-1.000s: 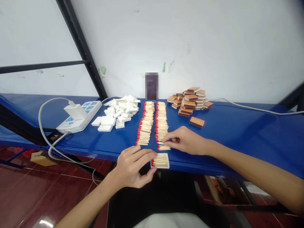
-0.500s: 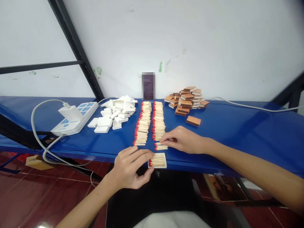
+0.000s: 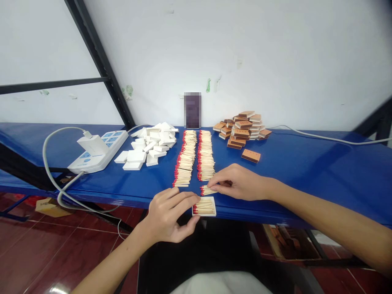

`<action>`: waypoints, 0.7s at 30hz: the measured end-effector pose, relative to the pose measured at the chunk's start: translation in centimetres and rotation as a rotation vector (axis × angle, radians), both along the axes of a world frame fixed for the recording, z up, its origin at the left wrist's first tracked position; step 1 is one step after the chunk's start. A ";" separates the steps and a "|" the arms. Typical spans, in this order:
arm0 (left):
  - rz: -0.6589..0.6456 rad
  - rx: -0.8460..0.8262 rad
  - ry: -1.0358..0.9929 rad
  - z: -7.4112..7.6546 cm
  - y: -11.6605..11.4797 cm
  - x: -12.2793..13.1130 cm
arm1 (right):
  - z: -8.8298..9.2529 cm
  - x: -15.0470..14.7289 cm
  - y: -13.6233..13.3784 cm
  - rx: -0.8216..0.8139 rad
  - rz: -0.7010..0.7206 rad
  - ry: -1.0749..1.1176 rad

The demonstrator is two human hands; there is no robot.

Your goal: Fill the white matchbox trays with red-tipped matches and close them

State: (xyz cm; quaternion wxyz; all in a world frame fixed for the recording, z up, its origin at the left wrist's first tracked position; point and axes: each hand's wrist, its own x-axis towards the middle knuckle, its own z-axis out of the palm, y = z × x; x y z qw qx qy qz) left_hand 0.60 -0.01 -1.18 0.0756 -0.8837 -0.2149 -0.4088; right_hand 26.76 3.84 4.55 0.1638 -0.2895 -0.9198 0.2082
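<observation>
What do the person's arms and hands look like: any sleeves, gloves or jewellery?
The left hand and right hand are bare: no gloves, rings or bracelets show. The left forearm and right forearm are uncovered to the picture's edge; no sleeve or watch visible.

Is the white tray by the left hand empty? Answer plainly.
No: the tray gripped by the left hand is filled with a layer of red-tipped matches.

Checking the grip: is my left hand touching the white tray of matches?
Touching. Head view: left hand pinches the white tray by its left edge, finger and thumb.
</observation>
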 end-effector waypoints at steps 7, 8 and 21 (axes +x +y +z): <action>-0.002 -0.003 -0.004 0.1 -0.1 0.0 | 0.1 0.0 -0.2 -0.001 0.032 0.005; -0.003 -0.003 -0.006 0.1 -0.1 0.0 | 0.1 0.0 -0.2 0.000 0.034 0.004; 0.007 0.006 -0.006 0.2 -0.1 0.1 | -0.2 0.0 0.1 0.098 -0.038 -0.054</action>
